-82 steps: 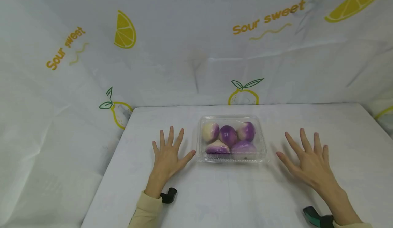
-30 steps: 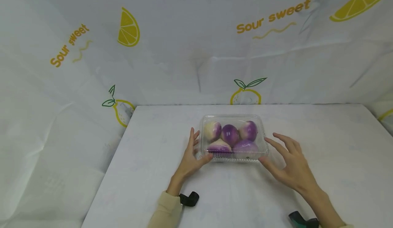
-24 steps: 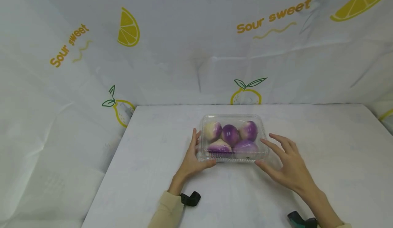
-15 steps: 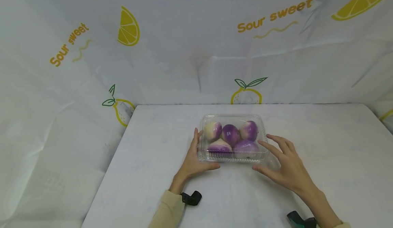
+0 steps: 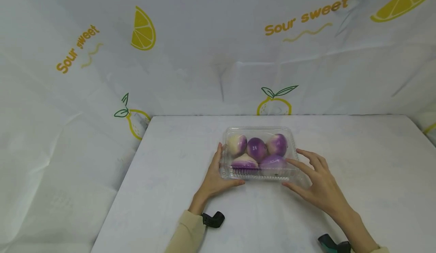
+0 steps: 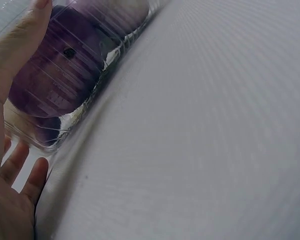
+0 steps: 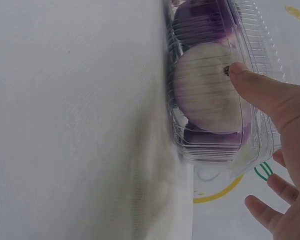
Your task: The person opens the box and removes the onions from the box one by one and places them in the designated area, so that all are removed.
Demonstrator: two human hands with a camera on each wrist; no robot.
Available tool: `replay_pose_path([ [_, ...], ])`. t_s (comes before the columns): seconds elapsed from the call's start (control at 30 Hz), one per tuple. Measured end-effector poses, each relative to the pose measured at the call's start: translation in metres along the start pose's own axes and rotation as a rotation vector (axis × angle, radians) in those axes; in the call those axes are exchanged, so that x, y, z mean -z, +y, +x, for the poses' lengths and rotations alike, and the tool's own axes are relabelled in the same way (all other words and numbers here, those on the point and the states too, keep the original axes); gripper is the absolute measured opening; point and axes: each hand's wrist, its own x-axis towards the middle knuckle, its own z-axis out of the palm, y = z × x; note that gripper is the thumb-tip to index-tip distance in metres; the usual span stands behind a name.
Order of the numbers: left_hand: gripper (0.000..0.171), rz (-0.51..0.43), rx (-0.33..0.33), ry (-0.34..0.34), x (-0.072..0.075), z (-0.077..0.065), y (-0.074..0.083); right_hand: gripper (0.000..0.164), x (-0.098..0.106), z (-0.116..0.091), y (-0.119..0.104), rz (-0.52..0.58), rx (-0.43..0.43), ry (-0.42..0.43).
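Note:
A clear plastic box (image 5: 259, 129) with a ribbed front sits on the white table, holding several purple-and-white turnips (image 5: 257, 149). My left hand (image 5: 212, 181) grips its left front corner. The thumb runs along the front, and fingers lie at the left end, partly hidden by the box. At the right front corner my right hand (image 5: 321, 188) grips too, index fingertip near the lid's edge. In the right wrist view the thumb (image 7: 260, 90) touches the front wall, while lower fingers (image 7: 265, 210) are spread apart from the box.
Behind the table (image 5: 357, 207) hangs a white cloth (image 5: 190, 56) printed with lemons and "Sour sweet" lettering. Black wrist devices sit at the left wrist (image 5: 213, 219) and right wrist (image 5: 335, 244).
Both hands moved inward from flat, spread poses on either side of the box to its two front corners. The box stays in place. Over the last half second the hands barely moved.

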Motion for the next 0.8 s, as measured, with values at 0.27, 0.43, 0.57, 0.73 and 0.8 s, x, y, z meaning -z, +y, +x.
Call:
replay_pose_path([
  [0.27,0.140,0.021,-0.018,-0.006,0.0009,-0.0002,-0.0004,0.069,-0.0013,0.0005,0.0014,0.026,0.029,0.002],
  [0.43,0.138,0.026,-0.016,-0.012,0.0011,-0.0007,-0.0002,0.073,-0.0004,0.0021,0.0018,0.025,0.067,0.007],
  [0.57,0.136,0.013,-0.004,-0.012,0.0003,-0.0009,-0.0015,0.072,0.0007,0.0035,0.0033,0.025,0.106,0.013],
  [0.73,0.133,0.007,-0.019,-0.009,0.0003,-0.0001,-0.0030,0.071,0.0038,0.0039,0.0047,0.024,0.123,0.020],
  [0.8,0.133,0.012,-0.032,-0.009,0.0010,0.0001,-0.0033,0.069,0.0047,0.0039,0.0057,0.037,0.133,0.032],
])
